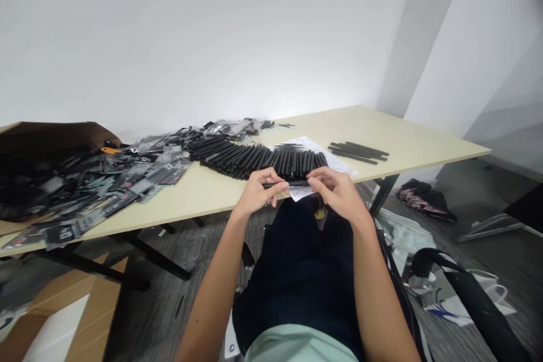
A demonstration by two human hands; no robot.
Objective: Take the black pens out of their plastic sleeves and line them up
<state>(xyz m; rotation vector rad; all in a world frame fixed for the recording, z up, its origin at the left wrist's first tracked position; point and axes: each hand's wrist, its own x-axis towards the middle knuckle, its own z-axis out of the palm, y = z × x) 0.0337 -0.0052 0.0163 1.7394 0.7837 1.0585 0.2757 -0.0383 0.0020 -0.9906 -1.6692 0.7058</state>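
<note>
Above the table's front edge, my left hand (265,188) and my right hand (333,188) pinch a slim black pen-like stick (298,183) between them, one hand toward each end. It lies level, and the fingers cover its ends. Just behind the hands, a long curved row of similar black sticks (237,159) is stacked side by side. Its right part rests on a printed white sheet (345,167). Some thin dark pieces (289,147) lie on the paper behind the row. To the right, several black sticks (358,151) lie apart from the row.
Packaged items in clear and black sleeves (148,167) heap the left of the pale table (203,195), beside an open cardboard box (55,136). Another carton (80,305) stands on the floor at lower left. A black chair arm (479,300) and bags are at right.
</note>
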